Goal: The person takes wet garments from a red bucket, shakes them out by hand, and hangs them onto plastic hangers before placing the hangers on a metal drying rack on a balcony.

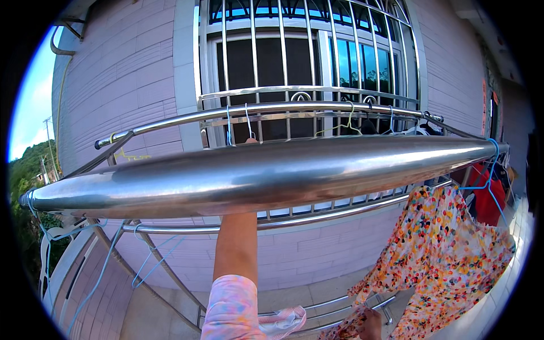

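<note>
My left arm reaches up behind the thick near steel pipe (272, 174), which hides most of the hand. Only a fingertip of my left hand (251, 140) shows above it, at the neck of a white wire hanger (247, 117) hooked on the rear rail (178, 120). Whether the fingers close on that hanger cannot be seen. Low on the right, my right hand (370, 326) grips the lower part of a garment with colourful spots (450, 238). The garment's upper edge spreads beside a blue hanger (486, 185) on the near pipe; how it is attached is unclear.
More hangers hang at the left, including a blue one (146, 263). A yellow hanger (349, 119) is on the rear rail. Behind stands a barred window (282, 63) in a tiled wall (140, 63). Lower rack bars (327, 316) and red cloth (486, 199) lie right.
</note>
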Tool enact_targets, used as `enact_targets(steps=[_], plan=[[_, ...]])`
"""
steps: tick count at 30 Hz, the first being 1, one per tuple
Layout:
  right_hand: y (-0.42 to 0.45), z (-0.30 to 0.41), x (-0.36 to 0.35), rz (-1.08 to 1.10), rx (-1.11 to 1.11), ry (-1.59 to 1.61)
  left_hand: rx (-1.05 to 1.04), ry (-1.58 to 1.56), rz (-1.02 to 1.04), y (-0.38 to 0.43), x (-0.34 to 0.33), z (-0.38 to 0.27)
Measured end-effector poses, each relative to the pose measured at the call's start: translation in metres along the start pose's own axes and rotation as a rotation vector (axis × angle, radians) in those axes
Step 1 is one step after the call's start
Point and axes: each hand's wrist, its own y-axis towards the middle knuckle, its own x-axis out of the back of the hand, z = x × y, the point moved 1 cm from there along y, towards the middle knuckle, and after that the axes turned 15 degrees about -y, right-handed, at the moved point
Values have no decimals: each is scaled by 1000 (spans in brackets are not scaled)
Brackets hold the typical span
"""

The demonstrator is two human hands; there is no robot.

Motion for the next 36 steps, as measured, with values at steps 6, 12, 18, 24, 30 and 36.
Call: enact_targets(steps=[6, 12, 18, 24, 30, 36], plan=[[-1, 3, -5, -79, -32, 68, 327, -879, 409, 22, -14, 23], [-17, 25, -28, -126, -52, 140, 472, -1412, 800, 1, 13, 23], [-21, 17, -19, -177, -29, 113, 196, -1207, 190, -182, 10, -47], [-12, 23, -9, -172, 105, -173, -27, -1101, 176, -343, 4, -23], [21, -3, 25, -75, 360, -667, 192, -901, 36, -470, -30, -7], [9, -13, 45, 74, 146, -394, 459, -897, 13, -569, -18, -1]])
